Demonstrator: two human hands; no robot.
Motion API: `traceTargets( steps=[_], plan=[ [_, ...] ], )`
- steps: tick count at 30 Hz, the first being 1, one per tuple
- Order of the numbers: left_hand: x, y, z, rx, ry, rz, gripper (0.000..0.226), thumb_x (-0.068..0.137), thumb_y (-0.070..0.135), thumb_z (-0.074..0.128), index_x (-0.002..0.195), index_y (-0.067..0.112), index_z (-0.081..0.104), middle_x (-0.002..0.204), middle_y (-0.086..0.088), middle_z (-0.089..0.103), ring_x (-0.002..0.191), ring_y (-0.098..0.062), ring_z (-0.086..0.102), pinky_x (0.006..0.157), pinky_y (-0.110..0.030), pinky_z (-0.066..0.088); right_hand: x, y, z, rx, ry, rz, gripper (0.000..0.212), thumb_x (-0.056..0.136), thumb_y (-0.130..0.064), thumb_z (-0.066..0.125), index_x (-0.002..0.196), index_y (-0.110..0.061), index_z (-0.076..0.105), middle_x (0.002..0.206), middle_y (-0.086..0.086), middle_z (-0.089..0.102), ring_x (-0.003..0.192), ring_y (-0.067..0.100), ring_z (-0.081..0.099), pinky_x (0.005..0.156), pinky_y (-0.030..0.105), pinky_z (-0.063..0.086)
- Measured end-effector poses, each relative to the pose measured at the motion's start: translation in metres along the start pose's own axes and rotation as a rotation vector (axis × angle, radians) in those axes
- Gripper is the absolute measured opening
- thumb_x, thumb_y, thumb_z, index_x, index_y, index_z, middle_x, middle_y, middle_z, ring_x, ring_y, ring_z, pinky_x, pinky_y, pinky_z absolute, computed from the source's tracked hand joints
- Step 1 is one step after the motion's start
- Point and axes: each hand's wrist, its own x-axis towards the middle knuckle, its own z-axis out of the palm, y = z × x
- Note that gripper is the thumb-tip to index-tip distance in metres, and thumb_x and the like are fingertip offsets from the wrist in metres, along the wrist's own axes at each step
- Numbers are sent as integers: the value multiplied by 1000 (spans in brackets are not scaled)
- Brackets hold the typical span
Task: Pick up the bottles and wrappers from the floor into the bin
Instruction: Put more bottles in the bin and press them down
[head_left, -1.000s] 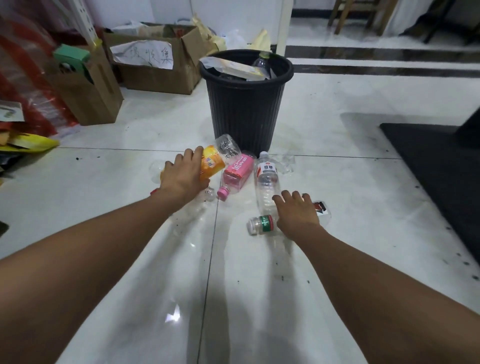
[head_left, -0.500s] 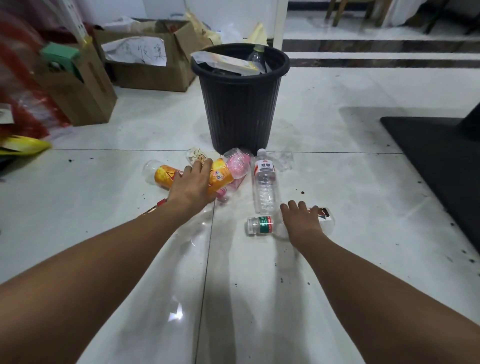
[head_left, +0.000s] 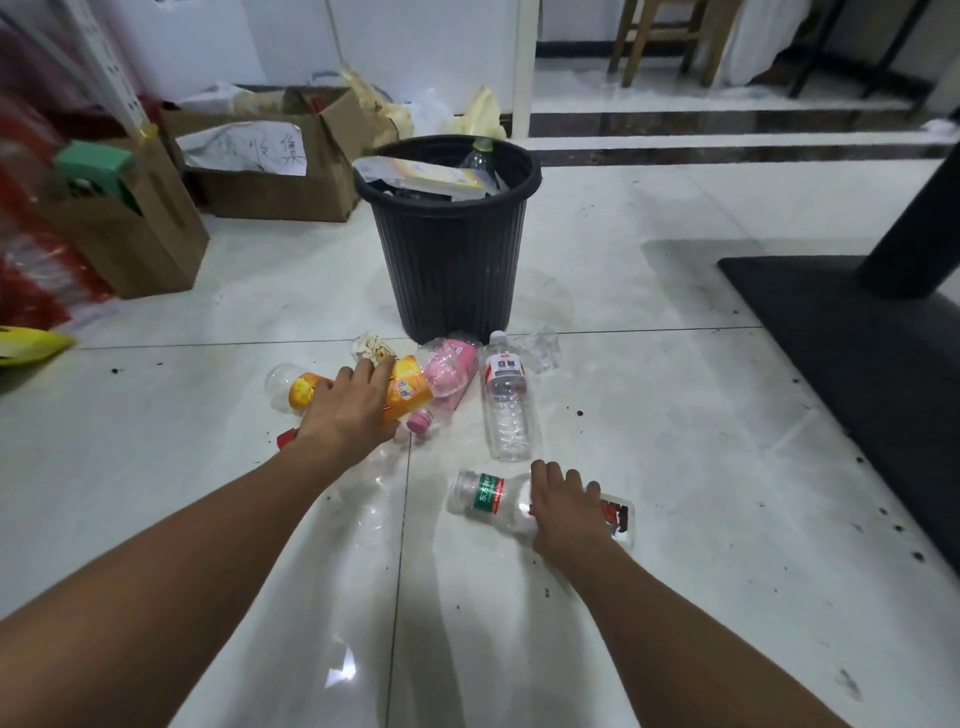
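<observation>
The floor (head_left: 649, 467) is glossy white tile, crossed by thin grout lines and dotted with dark specks. A black ribbed bin (head_left: 452, 260) stands at the centre, already holding paper and a bottle. Cardboard boxes (head_left: 270, 176) sit far left against a white wall. A dark mat (head_left: 857, 332) with a black post (head_left: 914, 223) lies to the right, and wooden legs (head_left: 665, 36) show at the far end.

Just near of the bin lie an orange bottle (head_left: 410, 397), a pink bottle (head_left: 449, 369), a clear bottle (head_left: 506, 405) and a clear wrapper (head_left: 540, 351). The left hand (head_left: 349, 410) has its grip curled over the orange bottle. Nearer, the right hand (head_left: 563, 512) grips a green-label bottle (head_left: 485, 496) lying on its side.
</observation>
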Motion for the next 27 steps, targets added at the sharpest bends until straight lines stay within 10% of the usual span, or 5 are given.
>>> traceTargets(
  steps=[27],
  plan=[
    [136, 41, -267, 53, 126, 55, 83, 87, 43, 58, 150, 17, 10, 140, -6, 33, 126, -27, 42, 102, -40, 36, 75, 76, -330, 51, 227, -76, 66, 83, -28, 66, 135, -10, 29, 133, 8, 42, 120, 27, 46, 95, 38, 40]
  ],
)
